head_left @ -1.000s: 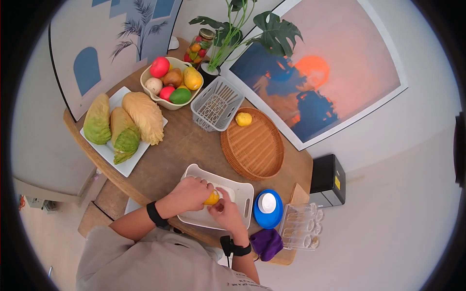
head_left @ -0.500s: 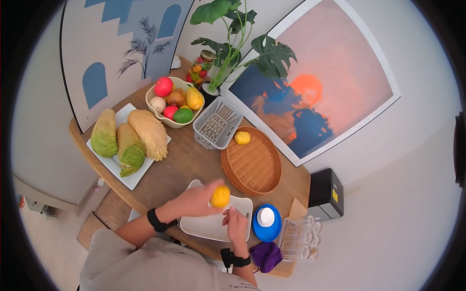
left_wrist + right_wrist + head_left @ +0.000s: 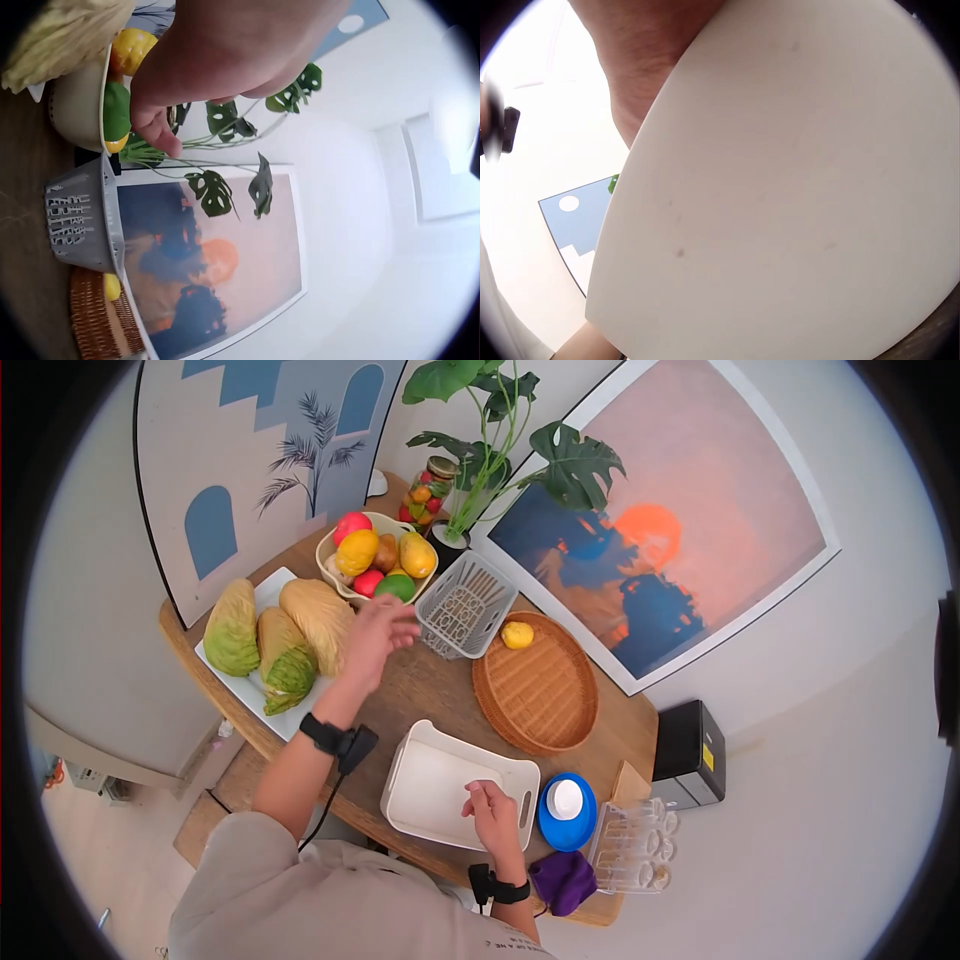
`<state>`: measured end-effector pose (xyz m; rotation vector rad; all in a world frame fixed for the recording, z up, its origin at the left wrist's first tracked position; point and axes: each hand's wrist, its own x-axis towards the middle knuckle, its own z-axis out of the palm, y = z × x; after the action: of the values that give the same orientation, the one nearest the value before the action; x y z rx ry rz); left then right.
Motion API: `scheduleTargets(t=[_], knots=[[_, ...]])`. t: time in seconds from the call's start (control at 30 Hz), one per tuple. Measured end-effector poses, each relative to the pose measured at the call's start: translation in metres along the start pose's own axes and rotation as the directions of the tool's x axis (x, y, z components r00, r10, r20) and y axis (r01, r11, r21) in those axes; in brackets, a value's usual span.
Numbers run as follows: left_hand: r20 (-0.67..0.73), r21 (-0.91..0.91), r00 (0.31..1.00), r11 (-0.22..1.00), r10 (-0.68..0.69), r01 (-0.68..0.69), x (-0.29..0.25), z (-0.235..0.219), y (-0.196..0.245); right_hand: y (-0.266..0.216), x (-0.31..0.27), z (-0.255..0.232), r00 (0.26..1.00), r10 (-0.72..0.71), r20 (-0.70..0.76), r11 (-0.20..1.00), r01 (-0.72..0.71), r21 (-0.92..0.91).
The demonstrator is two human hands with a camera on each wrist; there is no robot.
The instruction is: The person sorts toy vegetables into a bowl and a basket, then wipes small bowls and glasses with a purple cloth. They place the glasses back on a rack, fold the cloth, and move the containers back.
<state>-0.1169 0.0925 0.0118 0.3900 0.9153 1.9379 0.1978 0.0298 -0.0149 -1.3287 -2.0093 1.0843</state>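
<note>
My left hand [image 3: 375, 640] reaches beside the cream bowl [image 3: 332, 572] with fingers stretched out and nothing held. On top of the fruit in that bowl lies a ribbed yellow fruit [image 3: 357, 552], which the left wrist view shows beside the left hand [image 3: 217, 56]. My right hand [image 3: 492, 818] hangs over the right part of the white bin [image 3: 432, 785], its fingers loosely bent and holding nothing. The bin's wall [image 3: 780, 195] fills most of the right wrist view and hides that hand's fingers.
Cabbages lie on a white plate [image 3: 245, 685] at the left. A grey basket [image 3: 465, 605] and a wicker tray [image 3: 537, 690] with a lemon [image 3: 517, 635] stand behind the bin. To its right are a blue plate [image 3: 566, 835], purple cloth [image 3: 563, 882] and glasses [image 3: 632, 845].
My left hand has moved from above the bin to the cream bowl and let go of the yellow fruit, which now lies there. My right hand has stayed over the bin.
</note>
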Motion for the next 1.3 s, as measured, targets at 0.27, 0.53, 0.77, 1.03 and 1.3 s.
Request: scheduleTargets(t=[0.27,0.53,0.77,1.03,1.3], knots=[[0.717,0.669,0.655,0.502,-0.240,-0.548,-0.135,0.015,-0.059,-0.018,-0.007,-0.011,0.992,-0.114,-0.058,0.986,0.106,-0.130],[0.801,0.560,0.598,0.379,-0.022,-0.737,-0.133,0.011,-0.066,-0.022,0.110,-0.098,0.984,-0.165,0.062,0.929,0.176,-0.327],[0.773,0.605,0.631,0.370,-0.064,-0.705,-0.130,0.013,-0.067,0.075,0.318,-0.088,0.977,-0.089,0.192,0.750,0.192,-0.633],[0.754,0.630,0.655,0.331,-0.044,-0.703,-0.130,0.009,-0.074,0.073,0.380,-0.055,0.972,-0.070,0.226,0.553,0.226,-0.802],[0.727,0.674,0.676,0.315,-0.123,-0.668,-0.130,0.013,-0.068,0.080,0.336,-0.075,0.964,0.002,0.267,0.503,0.230,-0.833]])
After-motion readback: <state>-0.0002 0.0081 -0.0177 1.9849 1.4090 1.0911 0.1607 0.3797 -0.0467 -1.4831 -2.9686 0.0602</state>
